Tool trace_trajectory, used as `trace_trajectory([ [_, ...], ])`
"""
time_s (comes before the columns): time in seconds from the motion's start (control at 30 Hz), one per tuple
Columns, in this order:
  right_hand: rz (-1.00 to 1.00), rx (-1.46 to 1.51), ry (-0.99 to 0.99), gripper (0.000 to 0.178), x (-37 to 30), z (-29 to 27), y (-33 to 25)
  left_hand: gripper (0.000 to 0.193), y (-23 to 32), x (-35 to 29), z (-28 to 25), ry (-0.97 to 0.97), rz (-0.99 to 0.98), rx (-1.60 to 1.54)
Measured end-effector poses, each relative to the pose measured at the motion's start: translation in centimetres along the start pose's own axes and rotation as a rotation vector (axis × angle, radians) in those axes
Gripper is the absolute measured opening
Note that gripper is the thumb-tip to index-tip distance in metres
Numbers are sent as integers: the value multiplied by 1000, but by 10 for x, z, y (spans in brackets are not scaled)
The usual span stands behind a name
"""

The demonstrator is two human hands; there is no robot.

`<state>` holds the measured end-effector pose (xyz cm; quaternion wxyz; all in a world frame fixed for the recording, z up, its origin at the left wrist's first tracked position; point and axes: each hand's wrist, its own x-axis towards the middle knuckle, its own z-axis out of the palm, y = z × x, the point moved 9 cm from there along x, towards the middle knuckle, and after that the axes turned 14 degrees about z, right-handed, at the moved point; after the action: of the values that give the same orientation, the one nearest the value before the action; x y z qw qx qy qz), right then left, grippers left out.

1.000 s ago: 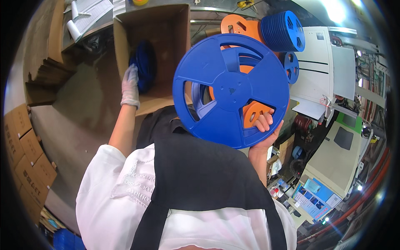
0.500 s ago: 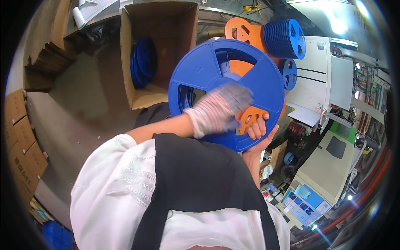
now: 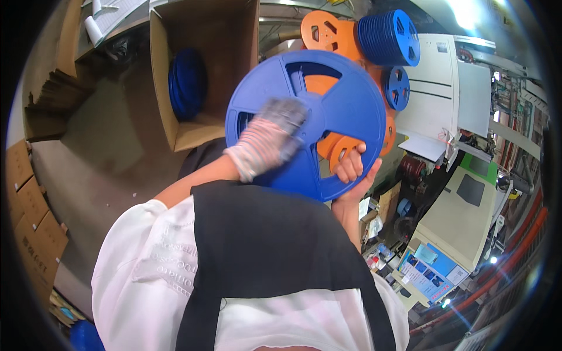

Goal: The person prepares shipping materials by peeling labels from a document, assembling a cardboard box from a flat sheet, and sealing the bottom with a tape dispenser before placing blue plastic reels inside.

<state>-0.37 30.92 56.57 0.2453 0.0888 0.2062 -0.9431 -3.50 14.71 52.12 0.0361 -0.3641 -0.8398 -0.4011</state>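
A large blue plastic reel (image 3: 351, 111) with wedge-shaped openings is held up in front of my chest. My right hand (image 3: 351, 167), bare, grips its rim at the lower right, with fingers curled through one opening. A striped, grey-palmed glove covers my left hand (image 3: 266, 137), which lies over the left part of the reel's face near the hub. Motion smears its fingers, so I cannot tell whether they are open or closed. Behind the reel, orange reels (image 3: 321, 36) and a stack of blue reels (image 3: 374, 40) show.
An open cardboard box (image 3: 167, 111) at the back left holds several blue discs (image 3: 188, 85). Cartons (image 3: 32, 193) are stacked at the far left. To the right stand a white cabinet (image 3: 430, 96) and a beige machine (image 3: 451, 219). A smaller blue reel (image 3: 397, 88) sits beside the orange ones.
My gloved left hand has swept left across the reel's face, away from the lower right opening. My right hand keeps its hold on the rim. The whole view has shifted slightly.
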Motion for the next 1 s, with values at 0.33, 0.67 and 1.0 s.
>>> trace_trajectory([
  [0.33,-117,-19,35,50,23,7,-14,42,-132,-63,-32,268,-362,390],
  [0.67,-9,-539,233,68,59,46,35,81,-62,-18,36,238,-630,-871],
  [1.0,-10,-771,778,27,34,-6,-2,71,-56,-65,-55,753,-381,-2389],
])
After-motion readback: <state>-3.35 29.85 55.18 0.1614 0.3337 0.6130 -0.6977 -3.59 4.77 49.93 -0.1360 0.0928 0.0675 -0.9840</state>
